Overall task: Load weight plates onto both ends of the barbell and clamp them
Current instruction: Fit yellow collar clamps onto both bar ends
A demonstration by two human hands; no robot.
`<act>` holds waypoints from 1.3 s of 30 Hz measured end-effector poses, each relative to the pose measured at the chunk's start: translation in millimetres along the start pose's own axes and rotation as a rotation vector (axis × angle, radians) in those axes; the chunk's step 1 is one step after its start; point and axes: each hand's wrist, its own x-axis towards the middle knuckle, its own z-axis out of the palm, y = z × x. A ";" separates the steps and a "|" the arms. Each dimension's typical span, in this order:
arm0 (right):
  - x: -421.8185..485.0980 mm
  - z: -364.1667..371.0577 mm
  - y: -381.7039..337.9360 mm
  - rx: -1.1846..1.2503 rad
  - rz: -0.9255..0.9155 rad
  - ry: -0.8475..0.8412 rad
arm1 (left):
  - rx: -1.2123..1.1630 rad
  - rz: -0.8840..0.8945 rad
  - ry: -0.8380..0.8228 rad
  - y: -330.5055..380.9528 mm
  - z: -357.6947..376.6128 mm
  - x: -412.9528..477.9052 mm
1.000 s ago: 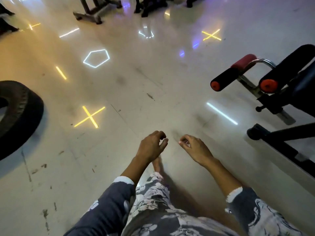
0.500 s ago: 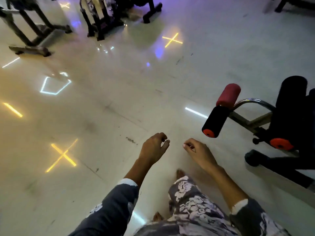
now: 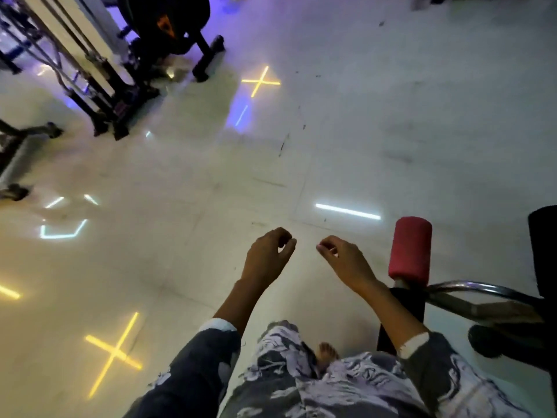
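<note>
The view has swung since the earlier frame: the machine frames (image 3: pixel 99 95) at 10 o'clock loom nearer, and the red foam roller (image 3: pixel 410 250) now stands upright at 3 o'clock. Left hand (image 3: pixel 265 257) and right hand (image 3: pixel 346 260) hover mid-frame, each grip loosely curled around nothing. Barbell and plates are out of view.

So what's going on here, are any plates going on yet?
Not yet. The person is crossing a glossy gym floor with both hands empty: the left hand and right hand hang loosely curled in front. No barbell, plates or clamps show in view. A bench with a red foam roller sits close on the right, and dark machine frames stand ahead to the left.
</note>
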 end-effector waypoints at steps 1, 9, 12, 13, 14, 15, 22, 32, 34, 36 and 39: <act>25.1 -6.0 -4.6 0.001 0.010 0.006 | -0.008 0.010 -0.007 1.2 -4.1 29.2; 221.1 -72.3 -43.2 0.040 0.107 0.173 | 0.000 0.183 -0.154 4.3 -23.0 277.5; 279.4 -104.3 -55.1 0.051 0.172 0.222 | 0.018 0.274 -0.215 22.2 -26.8 365.6; 298.4 -116.6 -56.8 0.065 0.188 0.252 | 0.022 0.309 -0.230 32.4 -26.7 394.9; 314.6 -129.2 -57.7 0.077 0.208 0.285 | 0.018 0.337 -0.246 43.8 -25.9 420.9; 329.2 -141.4 -55.8 0.095 0.233 0.322 | 0.015 0.366 -0.272 55.9 -22.5 446.0; 417.1 -233.6 -2.7 0.213 0.403 0.584 | 0.125 0.639 -0.458 160.7 39.3 595.0; 501.4 -443.3 102.9 0.316 0.567 0.805 | 0.188 0.845 -0.650 378.6 149.0 749.0; 511.0 -480.0 123.1 0.296 0.600 0.825 | 0.187 0.887 -0.685 423.9 172.5 772.3; 523.9 -515.7 148.5 0.244 0.636 0.814 | 0.178 0.924 -0.720 468.4 203.5 796.8; 546.1 -574.9 188.1 0.187 0.681 0.862 | 0.160 0.997 -0.764 538.0 250.2 833.2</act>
